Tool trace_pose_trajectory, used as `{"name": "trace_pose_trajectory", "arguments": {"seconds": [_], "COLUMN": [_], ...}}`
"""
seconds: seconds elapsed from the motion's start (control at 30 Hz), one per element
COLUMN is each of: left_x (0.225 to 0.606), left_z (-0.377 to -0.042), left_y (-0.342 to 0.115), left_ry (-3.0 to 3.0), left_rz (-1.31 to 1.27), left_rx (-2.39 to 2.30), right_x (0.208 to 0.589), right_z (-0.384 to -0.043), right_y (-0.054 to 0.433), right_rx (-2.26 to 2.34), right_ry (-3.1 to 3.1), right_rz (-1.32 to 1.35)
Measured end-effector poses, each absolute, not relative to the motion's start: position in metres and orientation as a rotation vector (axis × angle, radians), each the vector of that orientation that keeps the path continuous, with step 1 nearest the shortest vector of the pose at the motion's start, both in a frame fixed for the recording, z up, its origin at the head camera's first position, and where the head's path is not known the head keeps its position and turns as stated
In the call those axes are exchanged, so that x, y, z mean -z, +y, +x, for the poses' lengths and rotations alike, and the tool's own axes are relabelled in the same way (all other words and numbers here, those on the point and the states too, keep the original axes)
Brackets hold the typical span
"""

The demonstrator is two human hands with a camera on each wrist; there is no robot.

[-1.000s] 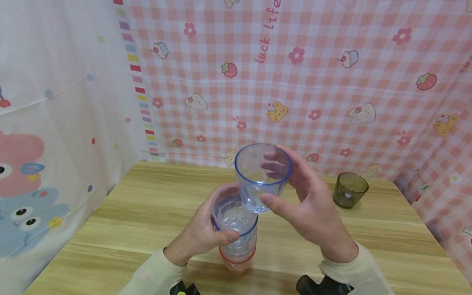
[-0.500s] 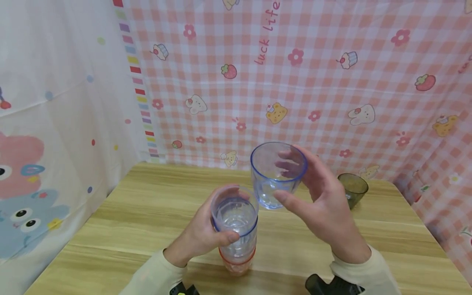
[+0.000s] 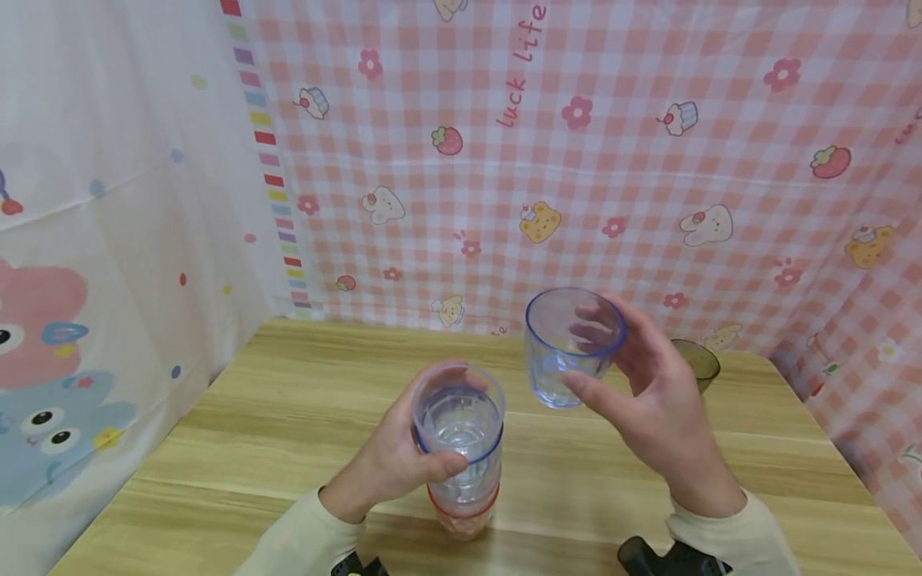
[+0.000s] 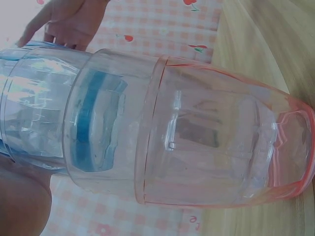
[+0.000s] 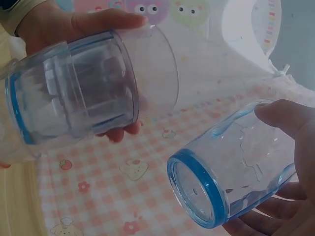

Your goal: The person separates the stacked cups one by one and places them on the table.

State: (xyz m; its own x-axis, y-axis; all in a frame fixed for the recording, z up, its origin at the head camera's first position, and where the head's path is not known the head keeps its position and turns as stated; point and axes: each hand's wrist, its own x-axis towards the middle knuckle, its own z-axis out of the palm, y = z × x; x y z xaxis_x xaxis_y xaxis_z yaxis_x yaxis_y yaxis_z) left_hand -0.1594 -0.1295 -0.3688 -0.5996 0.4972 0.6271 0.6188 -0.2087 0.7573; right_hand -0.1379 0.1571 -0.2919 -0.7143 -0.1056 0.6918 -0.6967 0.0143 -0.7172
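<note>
A stack of nested see-through cups [image 3: 477, 478] stands upright near the front of the table, gripped near its top by my left hand [image 3: 389, 456], thumb in front. A clear rim tops it, a blue rim lies just below, and a red-tinted cup [image 4: 216, 147] forms the bottom, its base at the wood in the left wrist view. My right hand [image 3: 659, 400] holds a separate clear cup with a blue rim [image 3: 551, 356], raised right of the stack and apart from it. In the right wrist view this blue-rimmed cup [image 5: 246, 162] shows its thick blue base; thumb and fingers lie on opposite sides.
Partly hidden behind my right hand, a dark olive cup [image 3: 697, 362] stands at the table's back right. Pink checked cloth [image 3: 461, 184] hangs along the back and right of the wooden table [image 3: 288, 400]. A white printed cloth [image 3: 144, 240] hangs on the left.
My right hand has carried the blue-rimmed cup rightward, away from the stack, and now hides more of the olive cup. The left hand and stack have stayed in place.
</note>
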Motion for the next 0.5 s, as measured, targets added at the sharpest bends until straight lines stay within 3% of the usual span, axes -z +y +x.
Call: {"name": "trace_pose_trajectory", "arguments": {"seconds": [0.5], "left_x": [0.369], "left_z": [-0.159], "left_y": [-0.130], "left_ry": [-1.914], "left_rz": [-1.351], "left_rx": [1.972], "right_x": [0.315], "right_z": [-0.146], "right_y": [0.174], "right_rx": [-1.708], "right_ry": [-2.030], "right_rz": [0.595]}}
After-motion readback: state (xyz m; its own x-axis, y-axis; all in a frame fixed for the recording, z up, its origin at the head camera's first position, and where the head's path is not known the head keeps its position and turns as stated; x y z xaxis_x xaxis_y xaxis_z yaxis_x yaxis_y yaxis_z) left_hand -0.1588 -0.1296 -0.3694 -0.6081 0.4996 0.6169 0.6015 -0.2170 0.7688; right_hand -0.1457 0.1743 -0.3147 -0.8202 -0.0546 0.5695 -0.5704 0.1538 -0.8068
